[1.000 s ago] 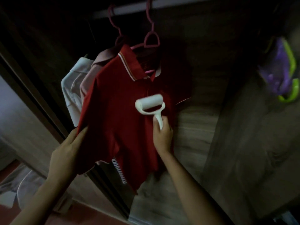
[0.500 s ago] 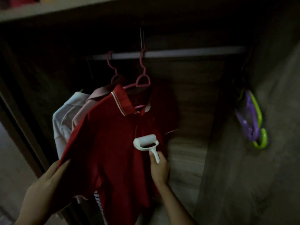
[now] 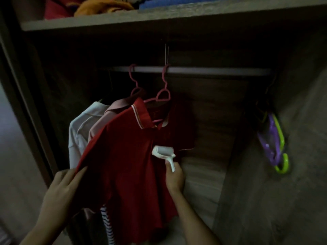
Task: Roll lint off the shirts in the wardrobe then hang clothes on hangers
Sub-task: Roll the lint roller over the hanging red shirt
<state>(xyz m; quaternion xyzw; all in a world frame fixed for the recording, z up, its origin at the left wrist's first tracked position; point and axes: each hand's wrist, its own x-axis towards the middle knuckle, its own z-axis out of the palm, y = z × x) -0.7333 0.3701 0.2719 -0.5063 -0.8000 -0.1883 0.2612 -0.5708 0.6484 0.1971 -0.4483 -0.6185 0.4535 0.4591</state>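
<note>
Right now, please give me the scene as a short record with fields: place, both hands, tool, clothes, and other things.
place: open wardrobe with a hanging rail and a shelf above it
left hand: holds the side edge of the red polo shirt, pulling it outward
right hand: grips the handle of the white lint roller, roller head on the shirt front
clothes: red polo in front on a pink hanger; pink shirt and white shirt behind it
other: purple and green hangers at the right wall; folded cloth on the shelf

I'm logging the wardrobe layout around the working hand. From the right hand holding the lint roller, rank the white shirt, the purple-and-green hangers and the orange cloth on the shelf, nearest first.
From the right hand:
1. White shirt, left.
2. Purple-and-green hangers, right wall.
3. Orange cloth, top shelf.
</note>
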